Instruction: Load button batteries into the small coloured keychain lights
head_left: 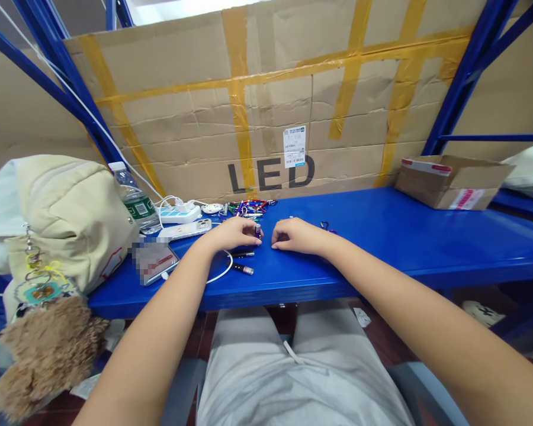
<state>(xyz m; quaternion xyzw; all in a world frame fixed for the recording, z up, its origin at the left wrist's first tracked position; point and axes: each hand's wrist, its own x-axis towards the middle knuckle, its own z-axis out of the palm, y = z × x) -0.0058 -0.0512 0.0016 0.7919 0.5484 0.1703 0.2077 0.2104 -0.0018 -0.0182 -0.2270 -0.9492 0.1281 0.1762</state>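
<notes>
My left hand (235,233) is closed, thumb and fingers pinching a small dark cylinder with a silvery end (258,231) just above the blue tabletop. Facing it, my right hand (295,235) rests low over the table with its fingers curled together; anything in them is hidden. Below my left hand lie a black pen-like stick (244,254) and a short black tube with a pale label and metal tip (243,269). Behind it spreads a pile of small colourful metal pieces (251,208). Right of my right hand sit a dark clip (324,225) and a purple piece, partly covered by the wrist.
To the left are a cream bag (66,219) with a plush charm, a water bottle (137,201), a power strip (177,212), a phone (186,230) and a white cable. An open cardboard box (453,180) stands at the right. Taped cardboard (195,130) walls the back.
</notes>
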